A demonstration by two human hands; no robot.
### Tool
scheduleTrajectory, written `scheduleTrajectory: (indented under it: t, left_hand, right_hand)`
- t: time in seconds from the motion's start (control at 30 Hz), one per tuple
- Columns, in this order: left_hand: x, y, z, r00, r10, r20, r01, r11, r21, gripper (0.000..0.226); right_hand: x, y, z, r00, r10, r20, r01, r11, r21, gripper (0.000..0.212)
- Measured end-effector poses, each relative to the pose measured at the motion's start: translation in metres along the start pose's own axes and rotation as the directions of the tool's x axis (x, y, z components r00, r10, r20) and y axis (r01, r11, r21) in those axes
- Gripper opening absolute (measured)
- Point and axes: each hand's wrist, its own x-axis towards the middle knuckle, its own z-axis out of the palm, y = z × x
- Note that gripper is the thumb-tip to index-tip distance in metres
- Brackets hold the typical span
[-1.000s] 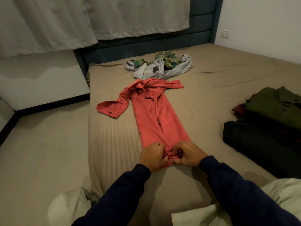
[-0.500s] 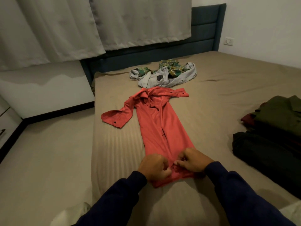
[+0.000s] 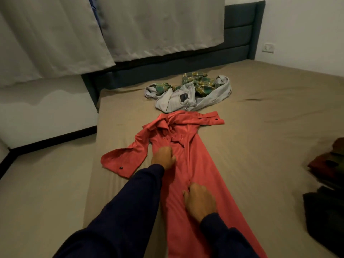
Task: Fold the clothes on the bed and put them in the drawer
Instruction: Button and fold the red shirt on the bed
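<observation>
Two piles w/ red shirt [image 3: 188, 164] between: folded stack [image 3: 327, 183] at right, plaid+grey heap [image 3: 188, 94] unfolded. Left hand [image 3: 163, 157] loosely curled, right hand [image 3: 200, 201] flat, both pressing shirt, gripping nothing. No drawer visible.

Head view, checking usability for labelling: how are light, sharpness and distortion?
Head view: dim, warm light; red shirt and both hands, left and right, sharp enough; dark folded pile at right edge loses detail in shadow; wide-angle bends the headboard.

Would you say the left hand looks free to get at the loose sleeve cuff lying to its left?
Probably yes: the left hand rests on the red shirt beside the cuff, with only bare bedsheet around it.
</observation>
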Motion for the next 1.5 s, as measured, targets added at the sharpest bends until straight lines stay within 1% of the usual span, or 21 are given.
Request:
scheduleTrajectory:
  t: [0.1, 0.2, 0.27, 0.33, 0.4, 0.5, 0.57, 0.63, 0.73, 0.87, 0.97, 1.07, 1.1, 1.17, 1.2, 1.23, 1.3, 1.33, 1.37, 1.47, 1.5]
  left_hand:
    - [0.052, -0.007, 0.004, 0.999, -0.043, -0.007, 0.044, 0.994, 0.097, 0.035]
    - [0.086, -0.011, 0.005, 0.993, -0.111, -0.029, 0.113, 0.988, 0.109, 0.046]
    - [0.098, -0.012, 0.007, 0.987, -0.156, -0.038, 0.159, 0.982, 0.098, 0.044]
    - [0.104, -0.009, 0.007, 0.976, -0.207, -0.069, 0.211, 0.976, 0.055, 0.04]
    - [0.108, -0.002, 0.007, 0.965, -0.231, -0.124, 0.233, 0.972, 0.003, 0.037]
    - [0.113, 0.009, 0.014, 0.955, -0.241, -0.174, 0.215, 0.964, -0.159, 0.03]
    - [0.114, 0.013, 0.022, 0.958, -0.226, -0.178, 0.179, 0.952, -0.247, 0.028]
    - [0.112, 0.014, 0.03, 0.967, -0.209, -0.148, 0.163, 0.948, -0.273, 0.03]
    - [0.1, 0.013, 0.037, 0.977, -0.181, -0.109, 0.141, 0.944, -0.299, 0.03]
    - [0.073, 0.013, 0.034, 0.99, -0.102, -0.095, 0.059, 0.924, -0.377, 0.02]
    - [0.049, 0.011, 0.033, 0.998, 0.002, -0.058, -0.022, 0.936, -0.35, 0.022]
    - [0.025, 0.013, 0.035, 0.996, 0.089, -0.026, -0.093, 0.962, -0.256, 0.015]
    - [0.018, 0.015, 0.035, 0.994, 0.107, -0.028, -0.111, 0.967, -0.228, 0.021]
    - [0.006, 0.021, 0.033, 0.991, 0.125, -0.049, -0.132, 0.971, -0.197, 0.047]
    - [0.003, 0.024, 0.032, 0.992, 0.114, -0.05, -0.121, 0.975, -0.189, 0.055]
    - [-0.002, 0.029, 0.031, 0.997, 0.073, -0.031, -0.078, 0.979, -0.188, 0.059]
    - [-0.004, 0.033, 0.033, 0.999, -0.04, 0.033, 0.046, 0.977, -0.207, 0.052]
    - [-0.005, 0.035, 0.033, 0.994, -0.09, 0.064, 0.102, 0.968, -0.23, 0.043]
    - [-0.006, 0.036, 0.034, 0.989, -0.124, 0.085, 0.142, 0.955, -0.26, 0.037]
    - [-0.001, 0.033, 0.043, 0.963, -0.227, 0.143, 0.264, 0.896, -0.356, 0.044]
    - [0.0, 0.032, 0.047, 0.953, -0.257, 0.158, 0.3, 0.868, -0.395, 0.044]
  right_hand:
    - [0.009, 0.005, 0.007, 0.997, 0.08, -0.018, -0.079, 0.994, 0.07, 0.032]
    - [0.016, 0.009, 0.006, 0.984, 0.178, -0.011, -0.173, 0.969, 0.175, 0.033]
    - [0.017, 0.011, 0.006, 0.975, 0.223, 0.019, -0.222, 0.951, 0.214, 0.037]
    - [0.017, 0.012, 0.005, 0.965, 0.26, 0.037, -0.26, 0.929, 0.264, 0.039]
    - [0.017, 0.016, 0.004, 0.962, 0.271, 0.037, -0.269, 0.909, 0.319, 0.04]
    - [0.018, 0.024, 0.006, 0.962, 0.272, 0.033, -0.264, 0.886, 0.38, 0.039]
    - [0.018, 0.03, 0.009, 0.961, 0.276, 0.036, -0.266, 0.873, 0.408, 0.037]
    - [0.017, 0.032, 0.008, 0.964, 0.261, 0.055, -0.261, 0.881, 0.395, 0.037]
    - [0.016, 0.029, -0.004, 0.968, 0.224, 0.113, -0.249, 0.921, 0.299, 0.04]
    - [0.008, 0.021, -0.019, 0.961, 0.216, 0.172, -0.249, 0.948, 0.196, 0.042]
    - [-0.011, 0.017, -0.023, 0.942, 0.213, 0.258, -0.257, 0.954, 0.153, 0.046]
    - [-0.038, 0.02, -0.028, 0.896, 0.223, 0.384, -0.309, 0.934, 0.179, 0.045]
    - [-0.047, 0.021, -0.028, 0.888, 0.217, 0.405, -0.312, 0.932, 0.184, 0.045]
    - [-0.063, 0.021, -0.027, 0.901, 0.215, 0.377, -0.296, 0.939, 0.173, 0.049]
    - [-0.067, 0.021, -0.027, 0.924, 0.224, 0.311, -0.282, 0.947, 0.154, 0.053]
    - [-0.071, 0.023, -0.028, 0.949, 0.238, 0.208, -0.264, 0.958, 0.108, 0.056]
    - [-0.072, 0.025, -0.031, 0.975, 0.221, -0.007, -0.221, 0.975, -0.014, 0.051]
    - [-0.075, 0.027, -0.032, 0.981, 0.188, -0.051, -0.19, 0.981, -0.043, 0.044]
    - [-0.079, 0.028, -0.032, 0.987, 0.156, -0.049, -0.159, 0.986, -0.051, 0.037]
    - [-0.085, 0.032, -0.02, 0.996, 0.089, 0.031, -0.086, 0.993, -0.084, 0.034]
    - [-0.086, 0.033, -0.018, 0.997, 0.073, 0.036, -0.07, 0.994, -0.079, 0.03]
